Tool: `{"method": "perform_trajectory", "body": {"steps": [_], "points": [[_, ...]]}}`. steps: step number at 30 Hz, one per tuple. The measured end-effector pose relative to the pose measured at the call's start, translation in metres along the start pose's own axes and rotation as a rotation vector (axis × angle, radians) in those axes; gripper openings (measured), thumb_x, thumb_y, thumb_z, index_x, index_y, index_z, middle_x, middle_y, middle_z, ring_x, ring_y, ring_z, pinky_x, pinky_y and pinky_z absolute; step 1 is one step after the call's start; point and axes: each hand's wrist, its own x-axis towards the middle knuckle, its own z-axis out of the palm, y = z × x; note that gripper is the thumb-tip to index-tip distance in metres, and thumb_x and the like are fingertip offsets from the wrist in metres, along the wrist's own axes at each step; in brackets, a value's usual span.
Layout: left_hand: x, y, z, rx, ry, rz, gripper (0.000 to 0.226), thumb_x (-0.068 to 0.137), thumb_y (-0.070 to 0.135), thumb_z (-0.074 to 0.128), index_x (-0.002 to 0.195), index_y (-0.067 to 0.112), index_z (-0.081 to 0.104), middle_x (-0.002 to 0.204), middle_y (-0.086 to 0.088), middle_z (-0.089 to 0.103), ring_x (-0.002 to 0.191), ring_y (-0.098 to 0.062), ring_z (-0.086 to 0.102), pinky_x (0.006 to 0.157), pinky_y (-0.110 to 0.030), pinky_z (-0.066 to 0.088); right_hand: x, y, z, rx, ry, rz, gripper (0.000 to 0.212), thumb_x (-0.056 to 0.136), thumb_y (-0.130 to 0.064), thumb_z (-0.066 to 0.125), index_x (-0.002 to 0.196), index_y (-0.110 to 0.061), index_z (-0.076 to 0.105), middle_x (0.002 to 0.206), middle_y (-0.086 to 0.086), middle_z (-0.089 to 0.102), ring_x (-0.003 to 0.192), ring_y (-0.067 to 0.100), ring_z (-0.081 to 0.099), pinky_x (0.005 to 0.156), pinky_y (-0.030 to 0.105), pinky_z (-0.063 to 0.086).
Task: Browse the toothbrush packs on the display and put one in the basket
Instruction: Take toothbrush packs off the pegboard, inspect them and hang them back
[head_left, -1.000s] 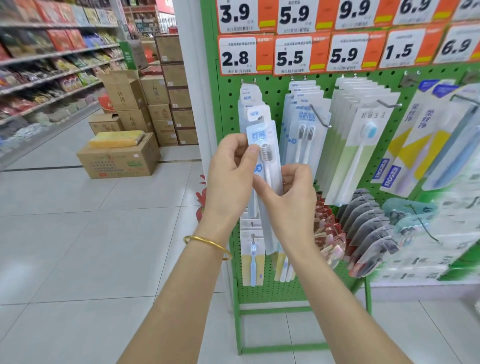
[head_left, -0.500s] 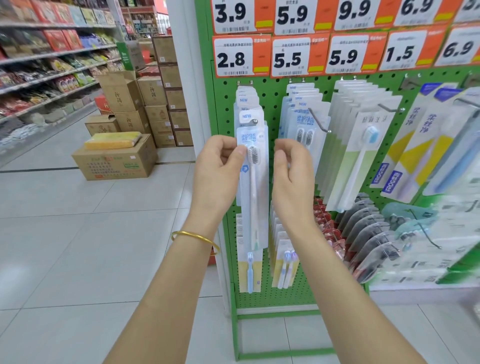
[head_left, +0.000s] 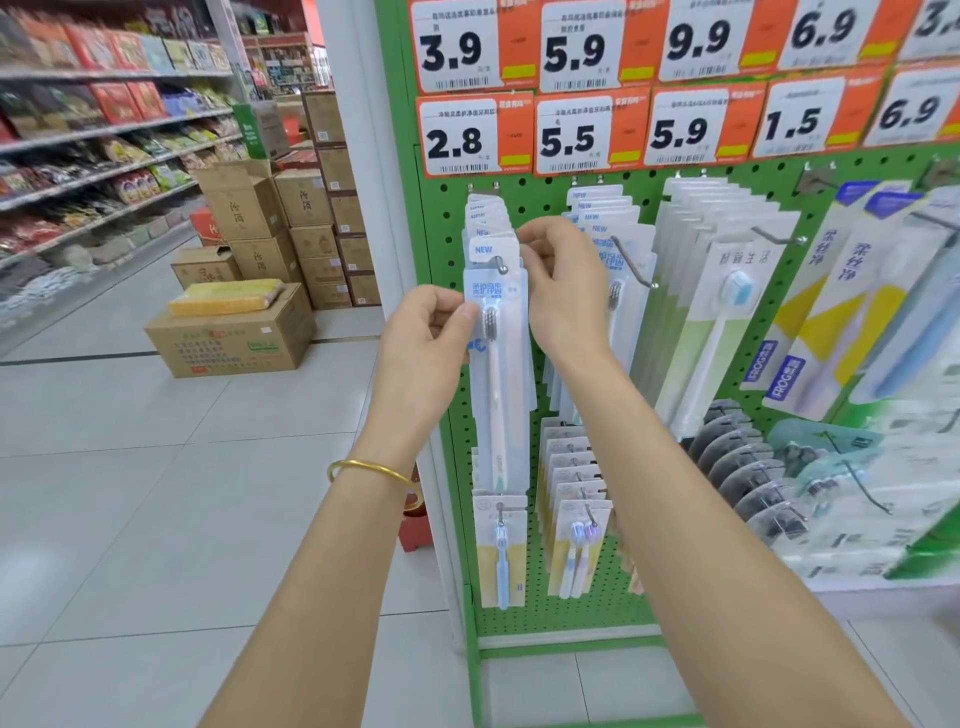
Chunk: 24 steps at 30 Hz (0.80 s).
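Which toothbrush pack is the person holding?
The front pack on the leftmost top hook, under the 2.8 tag. The left hand pinches its edge and the right hand grips its top; the other packs hang untouched.

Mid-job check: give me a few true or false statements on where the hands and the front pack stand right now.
1. The left hand pinches the front toothbrush pack by its left edge. True.
2. The pack lies in a basket. False: it hangs at the peg hook on the display, and no basket shows.
3. The right hand is up at the pack's top, by the hook. True.
4. The price tag right above that column reads 5.5. False: it reads 2.8.
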Motion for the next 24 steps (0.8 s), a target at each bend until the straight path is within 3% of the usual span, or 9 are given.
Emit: {"method": "perform_trajectory", "body": {"steps": [7,11,15,19,24], "points": [[-0.002,0.000,-0.001,0.001,0.004,0.025,0.012,0.092,0.015,0.055,0.082,0.022,0.056,0.090,0.002,0.066,0.084,-0.014,0.063,0.079,-0.034,0.055,0.003,-0.004,-0.002,0.091,0.002,0.029,0.012,0.091,-0.011,0.055,0.100,-0.016,0.062,0.101,0.003,0.060,0.083,0.006,0.053,0.076,0.016,0.043],[-0.004,0.001,-0.001,-0.004,-0.001,0.042,0.012,0.091,0.014,0.057,0.083,0.023,0.056,0.085,0.007,0.065,0.075,-0.005,0.059,0.077,-0.030,0.055,0.005,-0.005,-0.002,0.113,0.002,0.041,0.009,0.090,-0.010,0.057,0.089,-0.019,0.059,0.096,0.005,0.062,0.082,0.008,0.054,0.074,0.017,0.044],[-0.004,0.002,-0.001,0.013,0.001,0.062,0.013,0.090,0.015,0.058,0.081,0.023,0.056,0.080,0.010,0.063,0.065,0.004,0.054,0.071,-0.023,0.052,0.007,-0.007,-0.003,0.136,0.005,0.032,0.010,0.089,-0.010,0.058,0.093,-0.019,0.058,0.090,0.004,0.061,0.083,0.014,0.055,0.075,0.027,0.047],[-0.004,0.004,-0.003,0.019,0.000,0.053,0.011,0.091,0.014,0.057,0.082,0.021,0.056,0.081,0.009,0.062,0.068,0.000,0.055,0.072,-0.024,0.052,0.012,-0.013,-0.005,0.146,-0.020,0.003,0.013,0.090,-0.011,0.056,0.099,-0.020,0.060,0.091,0.003,0.059,0.079,0.010,0.053,0.072,0.022,0.046],[-0.003,0.005,-0.005,0.034,-0.006,0.056,0.008,0.092,0.015,0.056,0.084,0.019,0.057,0.084,0.006,0.063,0.069,-0.001,0.054,0.074,-0.025,0.052,0.017,-0.016,-0.006,0.161,-0.050,0.049,0.012,0.091,-0.013,0.058,0.102,-0.015,0.063,0.084,-0.011,0.057,0.075,0.000,0.051,0.069,0.014,0.044]]}}
